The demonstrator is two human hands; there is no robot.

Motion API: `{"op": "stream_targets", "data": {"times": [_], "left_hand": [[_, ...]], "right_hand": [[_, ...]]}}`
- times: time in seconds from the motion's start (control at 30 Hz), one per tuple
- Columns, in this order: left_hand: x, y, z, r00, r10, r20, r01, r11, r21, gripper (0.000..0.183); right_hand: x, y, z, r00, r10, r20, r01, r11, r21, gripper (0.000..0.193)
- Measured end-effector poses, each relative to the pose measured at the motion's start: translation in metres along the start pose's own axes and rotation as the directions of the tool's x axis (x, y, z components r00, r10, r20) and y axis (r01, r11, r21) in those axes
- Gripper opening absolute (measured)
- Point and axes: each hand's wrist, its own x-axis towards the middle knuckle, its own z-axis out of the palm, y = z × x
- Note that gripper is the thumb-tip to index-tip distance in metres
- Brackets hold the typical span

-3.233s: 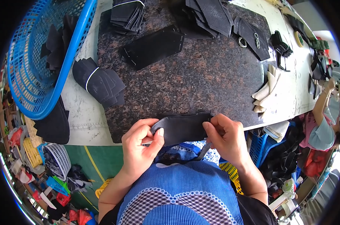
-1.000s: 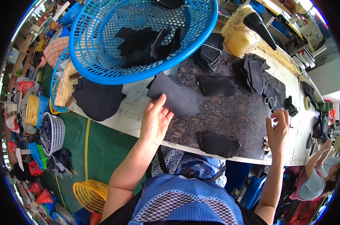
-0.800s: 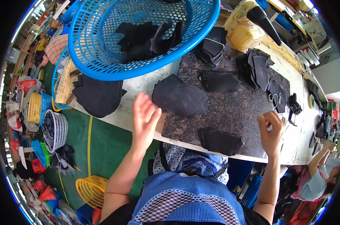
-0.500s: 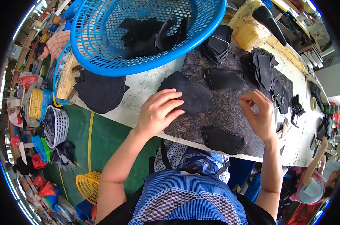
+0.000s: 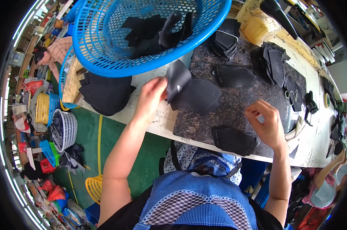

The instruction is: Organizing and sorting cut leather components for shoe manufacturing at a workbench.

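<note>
My left hand (image 5: pixel 152 96) pinches the edge of a black fabric piece (image 5: pixel 178 78), lifted and bent so that a shinier face with a small pale mark shows. Under it lies a fanned stack of black pieces (image 5: pixel 201 96) on the dark stone slab (image 5: pixel 192 128). Over the slab's right part hovers my right hand (image 5: pixel 264 120), thumb and forefinger pressed together; whether something tiny is between them is hidden. Nearest to it are a black piece (image 5: pixel 234 76) beyond and a small black pile (image 5: pixel 234 141) by the table's near edge.
A blue plastic basket (image 5: pixel 142 71) holding black pieces overhangs the far left of the table. Another black pile (image 5: pixel 106 94) lies below it. Tied bundles (image 5: pixel 224 40), upright pieces (image 5: pixel 272 63) and scissors (image 5: pixel 290 96) lie at the right. Two co-workers (image 5: pixel 58 51) are farther off.
My left hand has closed on the top piece of the stack and raised its edge, moving slightly up. My right hand stays nearly where it was, still pinched.
</note>
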Motion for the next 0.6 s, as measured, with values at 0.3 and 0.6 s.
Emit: {"op": "stream_targets", "data": {"times": [0.3, 0.6], "left_hand": [[-0.043, 0.058, 0.030, 0.475, 0.664, 0.577, -0.776, 0.008, 0.630, 0.014], [0.249, 0.182, -0.030, 0.542, 0.609, 0.579, -0.486, -0.335, 0.807, 0.031]], "right_hand": [[0.036, -0.014, -0.022, 0.988, -0.113, -0.101, 0.111, 0.993, -0.033, 0.006], [0.066, -0.033, -0.042, 0.997, -0.066, -0.039, 0.068, 0.997, 0.042, 0.005]]}}
